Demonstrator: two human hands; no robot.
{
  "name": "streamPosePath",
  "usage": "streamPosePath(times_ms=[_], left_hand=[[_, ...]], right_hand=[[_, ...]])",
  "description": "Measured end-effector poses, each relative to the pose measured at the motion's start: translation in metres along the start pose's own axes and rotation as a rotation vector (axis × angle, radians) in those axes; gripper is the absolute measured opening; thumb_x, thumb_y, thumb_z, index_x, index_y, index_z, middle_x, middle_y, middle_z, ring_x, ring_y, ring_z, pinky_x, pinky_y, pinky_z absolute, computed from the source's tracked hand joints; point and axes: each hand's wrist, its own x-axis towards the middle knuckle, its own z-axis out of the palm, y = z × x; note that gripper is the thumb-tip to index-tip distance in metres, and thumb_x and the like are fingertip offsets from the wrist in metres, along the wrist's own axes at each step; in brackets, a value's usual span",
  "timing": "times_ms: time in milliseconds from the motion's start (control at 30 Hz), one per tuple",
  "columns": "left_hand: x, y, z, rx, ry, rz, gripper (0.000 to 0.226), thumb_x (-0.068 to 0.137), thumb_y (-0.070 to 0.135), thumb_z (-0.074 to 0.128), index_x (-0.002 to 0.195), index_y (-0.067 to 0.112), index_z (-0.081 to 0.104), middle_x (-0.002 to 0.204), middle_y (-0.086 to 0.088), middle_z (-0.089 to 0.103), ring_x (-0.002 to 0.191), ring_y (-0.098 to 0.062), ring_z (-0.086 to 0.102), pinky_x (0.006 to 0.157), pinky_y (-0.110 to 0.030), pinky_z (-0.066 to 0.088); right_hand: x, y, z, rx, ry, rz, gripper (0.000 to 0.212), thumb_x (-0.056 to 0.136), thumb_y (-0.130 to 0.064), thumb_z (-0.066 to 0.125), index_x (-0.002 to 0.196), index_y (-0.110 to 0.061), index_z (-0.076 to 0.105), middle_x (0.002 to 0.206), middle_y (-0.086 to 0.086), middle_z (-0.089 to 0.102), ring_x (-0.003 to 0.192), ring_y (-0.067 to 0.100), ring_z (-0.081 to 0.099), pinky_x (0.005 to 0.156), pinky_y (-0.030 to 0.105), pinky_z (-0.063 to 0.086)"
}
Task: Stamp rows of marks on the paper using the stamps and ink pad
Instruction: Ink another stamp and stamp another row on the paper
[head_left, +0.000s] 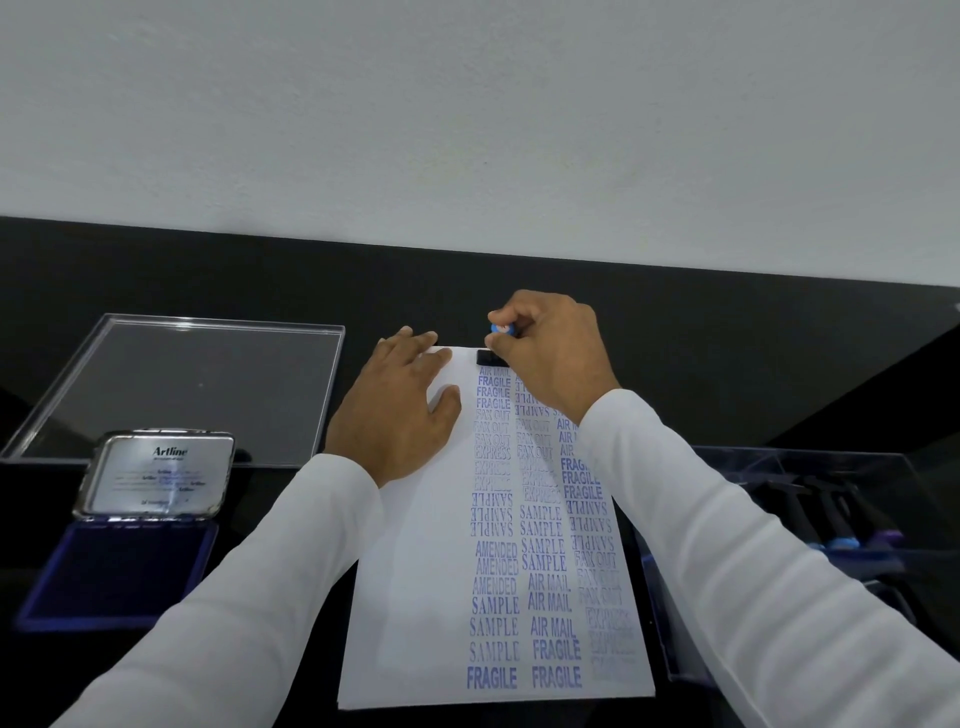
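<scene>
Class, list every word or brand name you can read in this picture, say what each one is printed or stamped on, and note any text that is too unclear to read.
"Artline": on the raised lid of the ink pad.
Smaller lines under that brand: too blurred to read.
"AIR MAIL", "FRAGILE", "FAX OUT", "EXPRESS", "SAMPLE", "AMENDED": blue stamped marks in columns on the paper; some SAMPLE marks are upside down.
Faint marks in the paper's lower right corner: smudged, unclear.

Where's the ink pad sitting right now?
In the head view the ink pad lies open at the lower left of the black table, left of the paper, with a clear tray just behind it.
</scene>
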Motion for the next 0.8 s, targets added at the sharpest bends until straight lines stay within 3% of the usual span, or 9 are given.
streamPosePath(times_ms=[233, 367, 800], left_hand=[[0.0005, -0.001, 0.0003, 0.011, 0.017, 0.024, 0.052, 0.1, 0.043, 0.053, 0.147, 0.022, 0.048, 0.16, 0.004, 0.036, 0.152, -0.02, 0.02, 0.12, -0.034, 0.013], [0.0007, -0.0011, 0.0006, 0.008, 0.007, 0.008, 0.053, 0.1, 0.045, 0.051, 0.148, 0.023, 0.047, 0.161, 0.005, 0.034, 0.153, -0.019, 0.019, 0.122, -0.038, 0.018], [0.0002, -0.0003, 0.0006, -0.002, -0.002, -0.005, 0.054, 0.1, 0.047, 0.05, 0.149, 0.025, 0.045, 0.161, 0.006, 0.033, 0.153, -0.018, 0.018, 0.122, -0.04, 0.019]], right_hand=[[-0.0026, -0.0018, -0.0014, 0.034, 0.013, 0.011, 0.019, 0.09, -0.024, 0.071, 0.109, -0.018, 0.075, 0.11, -0.004, 0.073, 0.091, 0.01, 0.067, 0.088, 0.025, 0.055], [-0.0036, -0.0017, -0.0023, 0.004, 0.001, 0.007, 0.016, 0.09, -0.025, 0.072, 0.105, -0.019, 0.074, 0.106, -0.005, 0.072, 0.087, 0.009, 0.066, 0.079, 0.015, 0.049], [-0.0021, -0.0015, -0.0005, 0.036, -0.001, 0.032, 0.017, 0.09, -0.025, 0.072, 0.107, -0.021, 0.074, 0.105, -0.005, 0.072, 0.088, 0.008, 0.066, 0.079, 0.015, 0.048]])
